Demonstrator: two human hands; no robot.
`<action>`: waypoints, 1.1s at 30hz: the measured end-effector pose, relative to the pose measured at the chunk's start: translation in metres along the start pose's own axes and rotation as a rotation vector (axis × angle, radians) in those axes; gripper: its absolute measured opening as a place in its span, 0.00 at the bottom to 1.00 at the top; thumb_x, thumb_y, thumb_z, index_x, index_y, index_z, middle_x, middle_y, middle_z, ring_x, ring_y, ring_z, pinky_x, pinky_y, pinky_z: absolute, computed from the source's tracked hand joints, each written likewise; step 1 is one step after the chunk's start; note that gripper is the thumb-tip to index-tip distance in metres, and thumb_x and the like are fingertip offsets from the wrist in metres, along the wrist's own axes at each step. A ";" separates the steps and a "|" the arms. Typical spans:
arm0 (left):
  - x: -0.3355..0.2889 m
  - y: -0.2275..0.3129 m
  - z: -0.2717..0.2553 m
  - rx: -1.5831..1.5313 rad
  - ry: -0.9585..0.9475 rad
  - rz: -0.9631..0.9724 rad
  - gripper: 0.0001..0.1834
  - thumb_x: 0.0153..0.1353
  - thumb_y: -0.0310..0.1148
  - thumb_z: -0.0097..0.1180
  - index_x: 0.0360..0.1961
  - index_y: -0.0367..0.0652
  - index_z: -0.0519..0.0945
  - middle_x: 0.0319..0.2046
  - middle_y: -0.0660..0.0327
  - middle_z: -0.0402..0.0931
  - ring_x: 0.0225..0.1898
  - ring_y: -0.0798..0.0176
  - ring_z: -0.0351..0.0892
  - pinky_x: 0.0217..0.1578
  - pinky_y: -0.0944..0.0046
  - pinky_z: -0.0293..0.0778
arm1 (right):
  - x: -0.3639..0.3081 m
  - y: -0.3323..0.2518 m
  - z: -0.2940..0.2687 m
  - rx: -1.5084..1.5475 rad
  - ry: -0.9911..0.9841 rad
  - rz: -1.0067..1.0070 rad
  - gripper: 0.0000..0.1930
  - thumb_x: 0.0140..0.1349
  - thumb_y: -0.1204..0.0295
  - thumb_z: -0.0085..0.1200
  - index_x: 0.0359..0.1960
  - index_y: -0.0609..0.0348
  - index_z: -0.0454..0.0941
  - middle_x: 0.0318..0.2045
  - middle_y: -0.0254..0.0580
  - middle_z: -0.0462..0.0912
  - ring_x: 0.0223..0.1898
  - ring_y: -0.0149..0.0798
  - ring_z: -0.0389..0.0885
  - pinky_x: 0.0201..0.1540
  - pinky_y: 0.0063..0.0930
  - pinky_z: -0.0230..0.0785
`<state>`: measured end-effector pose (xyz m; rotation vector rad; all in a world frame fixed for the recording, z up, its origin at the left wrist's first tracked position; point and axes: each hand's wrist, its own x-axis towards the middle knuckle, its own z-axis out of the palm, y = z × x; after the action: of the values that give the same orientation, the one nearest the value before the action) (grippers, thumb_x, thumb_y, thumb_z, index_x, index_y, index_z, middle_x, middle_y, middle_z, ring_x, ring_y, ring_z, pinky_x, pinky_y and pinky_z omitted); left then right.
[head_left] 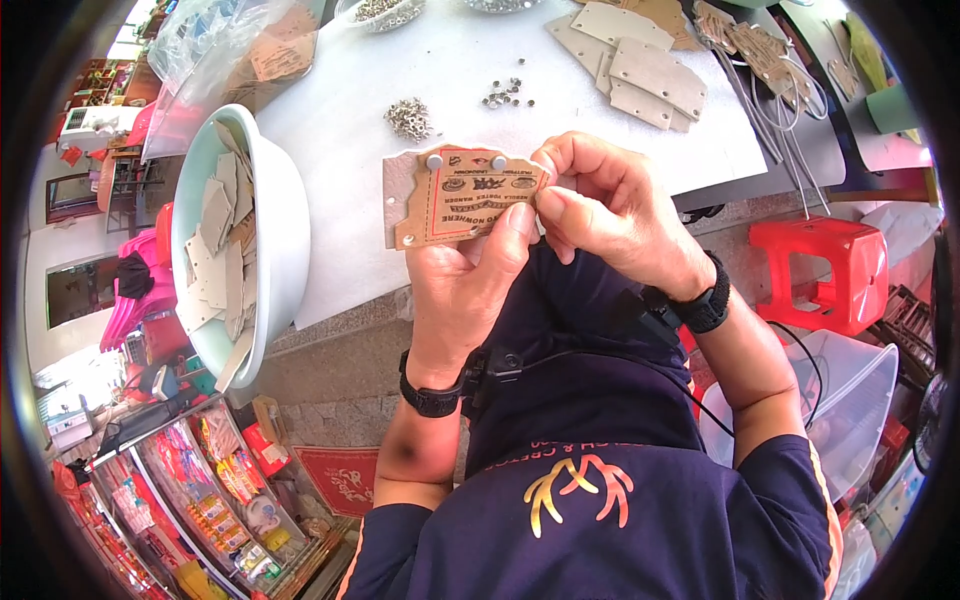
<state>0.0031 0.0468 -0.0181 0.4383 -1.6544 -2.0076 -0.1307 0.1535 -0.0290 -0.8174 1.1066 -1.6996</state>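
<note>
A brown printed panel (470,200) with a wavy edge and small punched holes is held up over the near edge of the white tabletop. Two round grey snap caps (499,162) sit along its far edge. My left hand (460,290) grips the panel from below, thumb on the printed face. At the panel's right edge, my right hand (625,220) has its thumb and fingers closed together; whatever lies between them is hidden. Beyond the panel are a heap of small silver ring-like fasteners (408,118) and several scattered darker metal pieces (508,96).
A pale green basin (285,240) full of similar panels stands at the left. More blank panels (645,80) are stacked at the far right of the white tabletop (340,190). White cords (790,150) hang beside them. A red stool (825,270) and clear plastic bin (850,400) are at right.
</note>
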 end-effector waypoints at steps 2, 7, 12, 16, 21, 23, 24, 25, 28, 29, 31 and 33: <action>0.000 -0.001 0.000 0.029 -0.032 0.034 0.15 0.64 0.20 0.53 0.52 0.34 0.70 0.39 0.62 0.76 0.35 0.73 0.75 0.35 0.72 0.74 | 0.001 -0.004 -0.002 -0.001 -0.001 0.030 0.10 0.66 0.69 0.54 0.41 0.64 0.73 0.31 0.35 0.78 0.24 0.23 0.74 0.26 0.15 0.67; 0.008 0.000 0.010 0.037 0.101 0.062 0.10 0.64 0.24 0.53 0.46 0.36 0.76 0.34 0.63 0.78 0.29 0.73 0.73 0.30 0.71 0.70 | 0.007 -0.009 -0.002 -0.012 -0.025 0.032 0.12 0.67 0.67 0.54 0.42 0.64 0.74 0.29 0.34 0.78 0.23 0.23 0.74 0.26 0.16 0.68; 0.011 0.001 -0.016 0.094 -0.065 -0.041 0.14 0.61 0.22 0.55 0.49 0.36 0.72 0.33 0.64 0.76 0.30 0.75 0.73 0.29 0.74 0.70 | 0.002 -0.026 -0.005 -0.139 0.008 0.120 0.09 0.67 0.70 0.55 0.40 0.63 0.77 0.27 0.31 0.79 0.24 0.22 0.75 0.29 0.17 0.71; 0.008 0.002 -0.013 -0.026 -0.070 -0.032 0.12 0.63 0.23 0.53 0.48 0.37 0.71 0.33 0.63 0.76 0.30 0.74 0.73 0.31 0.73 0.70 | 0.000 -0.050 -0.015 -0.459 -0.002 -0.061 0.09 0.65 0.69 0.58 0.35 0.64 0.80 0.21 0.30 0.77 0.21 0.20 0.72 0.23 0.18 0.65; 0.011 -0.008 -0.025 -0.083 -0.027 0.021 0.09 0.65 0.24 0.53 0.45 0.37 0.71 0.32 0.61 0.73 0.31 0.71 0.74 0.32 0.71 0.71 | 0.013 -0.111 -0.041 -0.479 0.371 -0.219 0.11 0.65 0.67 0.57 0.35 0.64 0.81 0.21 0.30 0.76 0.21 0.21 0.73 0.24 0.17 0.67; 0.014 -0.012 -0.027 -0.098 -0.044 0.032 0.09 0.65 0.25 0.53 0.45 0.37 0.71 0.32 0.61 0.73 0.31 0.71 0.74 0.32 0.71 0.71 | 0.023 -0.134 -0.065 -0.533 0.556 -0.312 0.13 0.64 0.64 0.58 0.35 0.64 0.81 0.23 0.31 0.76 0.21 0.22 0.73 0.25 0.18 0.69; 0.014 -0.012 -0.028 -0.099 -0.045 0.028 0.08 0.66 0.25 0.53 0.44 0.38 0.71 0.32 0.61 0.73 0.31 0.71 0.74 0.32 0.71 0.71 | 0.029 -0.144 -0.083 -0.520 0.607 -0.345 0.14 0.64 0.63 0.58 0.36 0.65 0.81 0.26 0.32 0.78 0.22 0.22 0.73 0.26 0.18 0.70; 0.015 -0.012 -0.027 -0.103 -0.046 0.033 0.08 0.66 0.25 0.53 0.44 0.38 0.71 0.32 0.61 0.73 0.31 0.71 0.74 0.32 0.71 0.71 | 0.035 -0.152 -0.104 -0.506 0.659 -0.376 0.15 0.64 0.61 0.59 0.37 0.65 0.81 0.28 0.33 0.79 0.23 0.23 0.74 0.28 0.18 0.72; 0.017 -0.008 -0.025 -0.111 -0.023 0.026 0.07 0.67 0.26 0.52 0.44 0.38 0.71 0.32 0.60 0.73 0.30 0.71 0.74 0.31 0.72 0.71 | 0.048 -0.180 -0.147 -0.372 0.751 -0.318 0.16 0.66 0.61 0.55 0.45 0.62 0.80 0.33 0.31 0.82 0.29 0.18 0.74 0.33 0.16 0.72; 0.018 -0.010 -0.025 -0.107 -0.037 0.028 0.07 0.67 0.27 0.51 0.45 0.39 0.71 0.31 0.61 0.74 0.30 0.70 0.74 0.30 0.71 0.70 | 0.047 -0.181 -0.150 -0.371 0.746 -0.316 0.16 0.66 0.61 0.55 0.45 0.62 0.80 0.33 0.31 0.82 0.29 0.18 0.74 0.33 0.16 0.72; 0.019 -0.011 -0.025 -0.104 -0.051 0.026 0.06 0.68 0.27 0.50 0.45 0.41 0.71 0.31 0.62 0.74 0.30 0.69 0.73 0.29 0.70 0.68 | 0.045 -0.180 -0.150 -0.427 0.789 -0.394 0.16 0.67 0.61 0.54 0.49 0.59 0.79 0.34 0.31 0.82 0.29 0.18 0.74 0.33 0.14 0.70; 0.020 -0.012 -0.024 -0.105 -0.042 0.040 0.06 0.68 0.28 0.50 0.45 0.41 0.71 0.31 0.62 0.74 0.30 0.69 0.73 0.29 0.70 0.68 | 0.037 -0.171 -0.142 -0.518 0.745 -0.373 0.15 0.66 0.63 0.54 0.49 0.58 0.80 0.34 0.31 0.82 0.28 0.19 0.74 0.30 0.15 0.69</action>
<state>-0.0024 0.0178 -0.0340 0.3246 -1.5614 -2.0760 -0.3252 0.1939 0.0774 -0.7386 2.0643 -2.1414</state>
